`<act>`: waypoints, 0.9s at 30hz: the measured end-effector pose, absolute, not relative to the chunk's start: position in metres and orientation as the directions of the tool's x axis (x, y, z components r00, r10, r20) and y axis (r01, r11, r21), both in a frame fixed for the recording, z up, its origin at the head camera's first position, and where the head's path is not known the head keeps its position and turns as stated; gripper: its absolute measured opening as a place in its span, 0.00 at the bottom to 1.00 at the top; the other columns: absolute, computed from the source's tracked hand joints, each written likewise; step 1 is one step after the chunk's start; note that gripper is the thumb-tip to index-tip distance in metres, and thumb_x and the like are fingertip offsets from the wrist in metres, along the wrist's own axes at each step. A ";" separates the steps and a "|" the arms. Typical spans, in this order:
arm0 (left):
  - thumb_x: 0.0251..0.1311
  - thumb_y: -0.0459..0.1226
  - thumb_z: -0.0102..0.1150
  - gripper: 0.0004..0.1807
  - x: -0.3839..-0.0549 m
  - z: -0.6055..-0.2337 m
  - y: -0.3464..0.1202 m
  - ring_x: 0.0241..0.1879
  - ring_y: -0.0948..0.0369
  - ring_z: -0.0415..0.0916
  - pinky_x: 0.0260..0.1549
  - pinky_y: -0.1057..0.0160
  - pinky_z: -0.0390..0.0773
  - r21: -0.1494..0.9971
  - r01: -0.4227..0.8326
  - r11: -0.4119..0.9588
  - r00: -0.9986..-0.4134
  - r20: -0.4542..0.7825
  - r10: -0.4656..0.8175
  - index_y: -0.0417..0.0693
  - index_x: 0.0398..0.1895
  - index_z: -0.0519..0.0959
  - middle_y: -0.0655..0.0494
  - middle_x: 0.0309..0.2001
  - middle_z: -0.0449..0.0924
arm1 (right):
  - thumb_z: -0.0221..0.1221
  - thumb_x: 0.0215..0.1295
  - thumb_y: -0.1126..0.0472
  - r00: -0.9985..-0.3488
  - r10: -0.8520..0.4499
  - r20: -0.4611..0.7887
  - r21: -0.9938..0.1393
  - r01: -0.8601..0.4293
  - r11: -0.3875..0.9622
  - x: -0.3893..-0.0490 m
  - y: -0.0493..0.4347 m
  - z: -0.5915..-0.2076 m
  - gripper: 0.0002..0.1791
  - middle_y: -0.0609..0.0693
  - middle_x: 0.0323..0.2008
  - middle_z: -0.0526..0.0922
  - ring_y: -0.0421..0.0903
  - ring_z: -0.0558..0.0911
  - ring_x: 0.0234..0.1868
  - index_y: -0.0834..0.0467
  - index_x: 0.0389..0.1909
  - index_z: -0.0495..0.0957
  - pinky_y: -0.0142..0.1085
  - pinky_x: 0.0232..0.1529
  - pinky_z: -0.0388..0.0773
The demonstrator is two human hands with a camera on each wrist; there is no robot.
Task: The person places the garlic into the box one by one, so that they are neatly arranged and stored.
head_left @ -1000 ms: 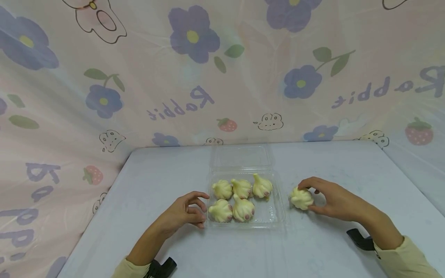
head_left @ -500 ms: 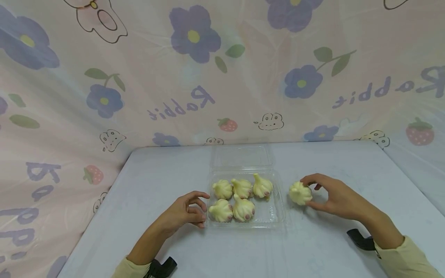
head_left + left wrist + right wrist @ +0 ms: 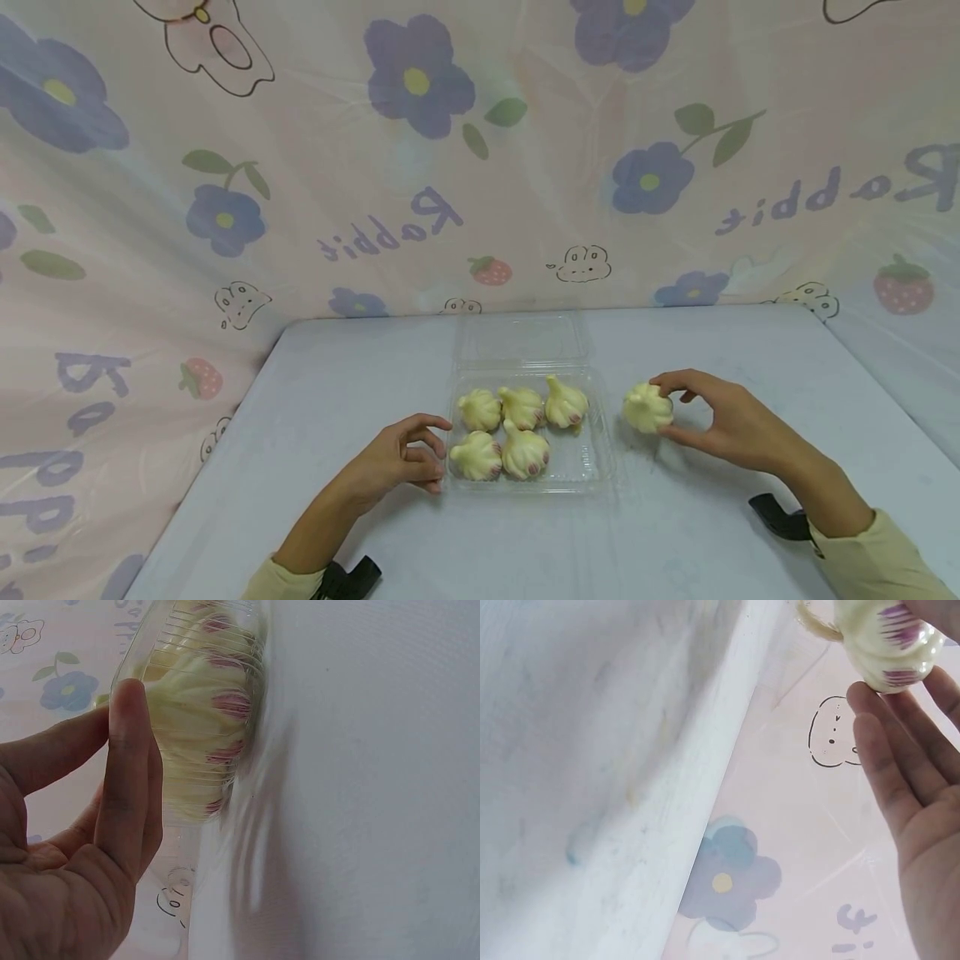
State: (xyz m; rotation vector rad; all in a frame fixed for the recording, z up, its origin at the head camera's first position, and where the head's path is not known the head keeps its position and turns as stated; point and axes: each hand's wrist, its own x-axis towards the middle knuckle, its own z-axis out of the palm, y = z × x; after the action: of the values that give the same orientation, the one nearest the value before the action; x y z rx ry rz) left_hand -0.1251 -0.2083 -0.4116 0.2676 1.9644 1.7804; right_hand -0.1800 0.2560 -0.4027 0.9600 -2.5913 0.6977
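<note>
My right hand [image 3: 731,425] pinches a pale yellow garlic bulb [image 3: 647,408] between thumb and fingertips, right of the container in the head view. In the right wrist view this garlic bulb [image 3: 885,645] shows purple streaks and a stem, and looks raised over the table. A clear plastic clamshell container [image 3: 583,471] stands mid-table, its lid [image 3: 521,337] folded back. Inside it sit several garlic bulbs [image 3: 525,450] in two rows, with a gap at the front right. My left hand [image 3: 401,458] has its fingertips right at the container's left wall, fingers loosely bent.
A white-covered table [image 3: 360,367] carries the container. Behind and to the left hangs a pink curtain [image 3: 540,167] printed with flowers, rabbits and strawberries. Black wrist mounts [image 3: 780,518] sit below both hands, near the cream sleeves [image 3: 877,558].
My right hand has raised the garlic bulb slightly and moved it a little to the left, turning it on the way. The left hand and the container have stayed in place.
</note>
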 end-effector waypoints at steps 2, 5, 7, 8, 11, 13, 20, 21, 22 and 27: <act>0.60 0.26 0.63 0.34 -0.125 -0.412 -0.208 0.33 0.59 0.82 0.36 0.58 0.89 0.976 -0.167 0.139 -0.870 -0.212 0.445 0.33 0.69 0.62 0.47 0.45 0.71 | 0.78 0.45 0.58 -0.734 -0.529 0.427 -0.351 -0.673 0.651 -0.180 0.256 -0.402 0.35 0.34 0.47 0.81 0.33 0.78 0.42 0.45 0.56 0.76 0.21 0.44 0.74; 0.60 0.27 0.64 0.34 -0.125 -0.411 -0.208 0.33 0.59 0.82 0.36 0.58 0.89 0.975 -0.170 0.141 -0.870 -0.216 0.443 0.33 0.69 0.62 0.47 0.45 0.71 | 0.78 0.45 0.59 -0.722 -0.530 0.445 -0.370 -0.687 0.626 -0.181 0.255 -0.402 0.35 0.35 0.49 0.81 0.30 0.78 0.44 0.45 0.56 0.76 0.18 0.45 0.72; 0.60 0.27 0.64 0.34 -0.125 -0.411 -0.208 0.33 0.59 0.83 0.36 0.58 0.89 0.975 -0.172 0.142 -0.871 -0.218 0.441 0.34 0.69 0.62 0.47 0.45 0.71 | 0.79 0.44 0.60 -0.713 -0.528 0.461 -0.375 -0.696 0.613 -0.181 0.254 -0.401 0.36 0.35 0.51 0.80 0.28 0.77 0.45 0.45 0.56 0.75 0.17 0.46 0.72; 0.60 0.27 0.64 0.34 -0.125 -0.411 -0.208 0.33 0.59 0.83 0.36 0.58 0.89 0.975 -0.172 0.142 -0.871 -0.218 0.441 0.34 0.69 0.62 0.47 0.44 0.71 | 0.79 0.44 0.61 -0.711 -0.527 0.466 -0.376 -0.698 0.609 -0.181 0.254 -0.401 0.36 0.35 0.51 0.80 0.28 0.77 0.46 0.44 0.56 0.75 0.17 0.46 0.72; 0.60 0.27 0.65 0.35 -0.125 -0.411 -0.208 0.33 0.59 0.83 0.36 0.58 0.89 0.975 -0.174 0.142 -0.871 -0.219 0.440 0.34 0.69 0.62 0.48 0.44 0.71 | 0.79 0.44 0.61 -0.707 -0.523 0.476 -0.373 -0.700 0.609 -0.182 0.254 -0.401 0.36 0.34 0.52 0.80 0.27 0.76 0.46 0.45 0.57 0.75 0.17 0.46 0.73; 0.60 0.27 0.65 0.35 -0.125 -0.411 -0.208 0.32 0.59 0.82 0.36 0.58 0.89 0.974 -0.175 0.141 -0.870 -0.220 0.440 0.34 0.69 0.62 0.48 0.44 0.71 | 0.79 0.44 0.61 -0.707 -0.521 0.477 -0.368 -0.700 0.613 -0.181 0.255 -0.401 0.36 0.34 0.52 0.79 0.27 0.76 0.46 0.45 0.57 0.75 0.17 0.46 0.73; 0.60 0.27 0.65 0.35 -0.125 -0.410 -0.208 0.33 0.59 0.82 0.36 0.58 0.89 0.974 -0.173 0.144 -0.871 -0.220 0.439 0.34 0.69 0.62 0.48 0.44 0.71 | 0.78 0.46 0.62 -0.704 -0.529 0.474 -0.370 -0.704 0.606 -0.180 0.256 -0.399 0.36 0.35 0.53 0.79 0.27 0.76 0.47 0.46 0.58 0.75 0.16 0.47 0.72; 0.59 0.27 0.65 0.35 -0.124 -0.410 -0.208 0.33 0.59 0.82 0.37 0.58 0.89 0.975 -0.171 0.145 -0.871 -0.218 0.441 0.34 0.69 0.62 0.48 0.44 0.71 | 0.78 0.45 0.62 -0.703 -0.529 0.476 -0.369 -0.705 0.606 -0.180 0.256 -0.399 0.36 0.35 0.53 0.79 0.27 0.76 0.47 0.46 0.58 0.75 0.16 0.47 0.72; 0.59 0.27 0.65 0.35 -0.124 -0.410 -0.208 0.34 0.59 0.82 0.37 0.58 0.89 0.975 -0.169 0.145 -0.871 -0.216 0.442 0.34 0.69 0.62 0.47 0.44 0.71 | 0.78 0.45 0.62 -0.703 -0.527 0.478 -0.367 -0.705 0.607 -0.180 0.256 -0.399 0.36 0.35 0.53 0.79 0.27 0.76 0.47 0.46 0.58 0.76 0.15 0.47 0.71; 0.60 0.27 0.64 0.35 -0.123 -0.410 -0.209 0.34 0.60 0.82 0.38 0.58 0.89 0.976 -0.169 0.138 -0.868 -0.214 0.447 0.33 0.70 0.61 0.47 0.45 0.71 | 0.78 0.46 0.62 -0.704 -0.527 0.476 -0.364 -0.703 0.611 -0.180 0.255 -0.399 0.36 0.34 0.53 0.79 0.28 0.76 0.47 0.45 0.58 0.75 0.15 0.47 0.71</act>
State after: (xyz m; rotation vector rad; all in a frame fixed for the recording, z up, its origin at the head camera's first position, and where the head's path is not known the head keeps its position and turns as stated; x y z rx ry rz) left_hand -0.1235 -0.2089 -0.4104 0.2661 1.9626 1.7790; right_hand -0.1799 0.2546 -0.3987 0.9941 -2.5168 0.7719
